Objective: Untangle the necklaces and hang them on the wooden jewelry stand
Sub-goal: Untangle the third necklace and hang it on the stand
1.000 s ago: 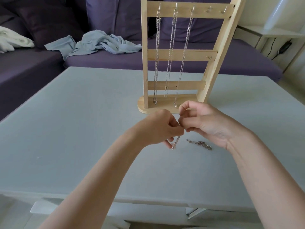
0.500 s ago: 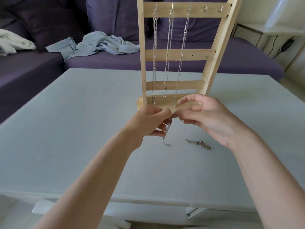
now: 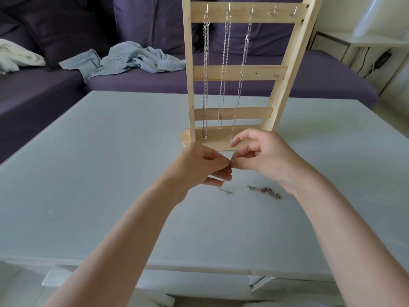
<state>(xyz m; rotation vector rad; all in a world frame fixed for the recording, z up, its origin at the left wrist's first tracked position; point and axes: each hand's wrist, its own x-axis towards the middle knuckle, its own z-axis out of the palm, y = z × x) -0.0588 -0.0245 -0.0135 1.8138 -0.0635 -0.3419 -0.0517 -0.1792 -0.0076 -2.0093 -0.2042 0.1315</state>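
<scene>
1. Two bare forearms are reaching forward over the pale tabletop [image 3: 93, 178], meeting at its middle.
2. The left hand [image 3: 199, 167] is curling its fingers and pinching a thin silver chain [image 3: 224, 189] at the fingertips; the chain's loose end is trailing down from under the hand and lying on the tabletop.
3. The right hand [image 3: 263, 158] is pinching the same chain with thumb and forefinger right against the left fingertips, its other fingers arching loosely above.
4. A second, darker necklace [image 3: 264, 191] is lying bunched on the tabletop just beside the right wrist, apart from the held chain.
5. The wooden jewelry stand [image 3: 239, 73] is standing upright just beyond the hands, its base partly hidden by the right hand.
6. Three silver necklaces [image 3: 223, 69] are hanging from the three leftmost hooks of the top bar, reaching down to near the base.
7. Behind the tabletop a purple sofa [image 3: 321, 76] is carrying a crumpled light-blue cloth [image 3: 132, 58] and, at far left, a white cloth [image 3: 17, 56].
8. A white shelf unit [image 3: 374, 41] is standing at the far right.
</scene>
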